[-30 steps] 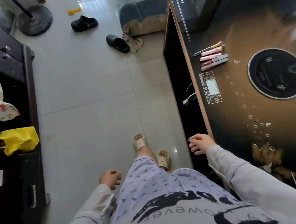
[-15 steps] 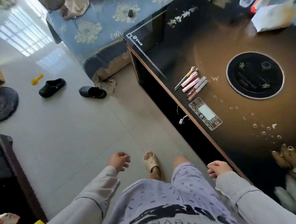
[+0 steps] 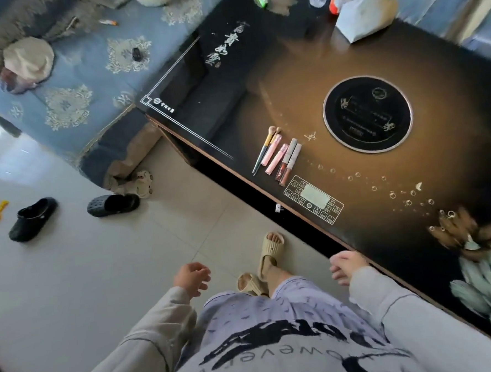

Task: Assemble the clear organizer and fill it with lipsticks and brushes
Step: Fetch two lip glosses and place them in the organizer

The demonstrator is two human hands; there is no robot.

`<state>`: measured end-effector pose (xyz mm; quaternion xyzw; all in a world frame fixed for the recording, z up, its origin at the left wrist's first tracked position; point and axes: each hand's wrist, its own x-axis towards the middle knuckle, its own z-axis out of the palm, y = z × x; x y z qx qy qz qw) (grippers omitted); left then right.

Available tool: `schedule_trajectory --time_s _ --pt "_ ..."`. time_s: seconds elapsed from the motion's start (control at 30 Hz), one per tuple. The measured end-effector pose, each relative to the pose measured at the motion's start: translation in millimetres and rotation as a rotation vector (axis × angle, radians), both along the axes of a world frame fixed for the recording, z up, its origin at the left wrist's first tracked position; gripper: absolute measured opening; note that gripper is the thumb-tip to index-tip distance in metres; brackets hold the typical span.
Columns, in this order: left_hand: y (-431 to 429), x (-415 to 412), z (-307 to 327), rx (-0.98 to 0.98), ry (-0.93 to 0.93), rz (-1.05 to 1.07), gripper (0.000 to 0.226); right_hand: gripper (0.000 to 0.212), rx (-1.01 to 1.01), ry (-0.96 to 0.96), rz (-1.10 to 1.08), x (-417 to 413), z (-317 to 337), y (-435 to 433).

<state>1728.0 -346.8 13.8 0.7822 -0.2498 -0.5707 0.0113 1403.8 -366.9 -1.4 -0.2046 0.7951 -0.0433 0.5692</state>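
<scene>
Zero steps done: judging by how things lie, the task has not begun; nothing is assembled and nothing is filled.
Clear organizer: not in view, neither whole nor in parts, so it has yet to be fetched.
Brushes (image 3: 266, 148): two heads show, lying close together at the left end of a row near the front edge of the worktop (image 3: 395, 162).
Pink lipsticks (image 3: 274, 154): two tubes lie flat just beside the brushes, roughly parallel to them.
Lip-gloss tubes (image 3: 289, 161): two with grey caps close the row on the right, their lower ends just beside the control panel (image 3: 314, 199).
Round hob plate (image 3: 367, 113): set into the worktop, apart from the row on its right.
Left hand (image 3: 192, 278): hangs over the tiled floor (image 3: 72, 282) with fingers loosely curled, holding nothing.
Right hand (image 3: 347, 266): empty too, fingers loosely curled, by the near edge of the worktop; whether it touches the edge I cannot tell.
Hands and cosmetics: well apart.
Left to do: the whole job, probably: get the organizer, put it together, then stand the six pieces in it.
</scene>
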Motion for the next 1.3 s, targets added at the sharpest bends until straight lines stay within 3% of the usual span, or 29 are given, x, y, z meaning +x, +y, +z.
schedule_trajectory --time_s 0.27,0.37,0.47,0.63,0.83,0.97,1.17,1.3 --pt "-33.2 16.3 -13.2 0.093 -0.135 -0.203 0.036 0.018 -0.081 -0.062 -0.072 8.0 19.7 -81.1" --pt "-70.0 19.8 -11.7 0.087 -0.116 -0.200 0.034 0.026 -0.066 -0.056 -0.105 9.0 20.7 -88.4" --pt "-117.8 17.0 -10.8 0.092 -0.072 -0.281 0.031 0.021 -0.036 -0.039 -0.153 11.8 16.4 -88.9" --pt "-201.3 -1.0 -5.8 0.006 -0.039 -0.471 0.021 0.025 0.019 0.014 -0.291 28.6 8.6 -70.5" --pt "-283.6 -19.7 0.5 -0.091 -0.016 -0.611 0.031 0.028 0.104 0.035 -0.400 61.3 -3.6 -64.0" --pt "-297.4 -36.6 -1.4 -0.070 0.007 -0.687 0.019 0.029 0.129 -0.005 -0.415 77.8 -9.5 -76.8" --pt "-291.8 -81.2 -11.2 -0.096 0.041 -0.760 0.024 0.029 0.046 -0.065 -0.417 72.2 -6.2 -125.0" --pt "-291.0 -111.3 -23.7 -0.163 -0.030 -0.743 0.026 0.032 -0.020 -0.069 -0.315 72.4 -6.5 -164.8"
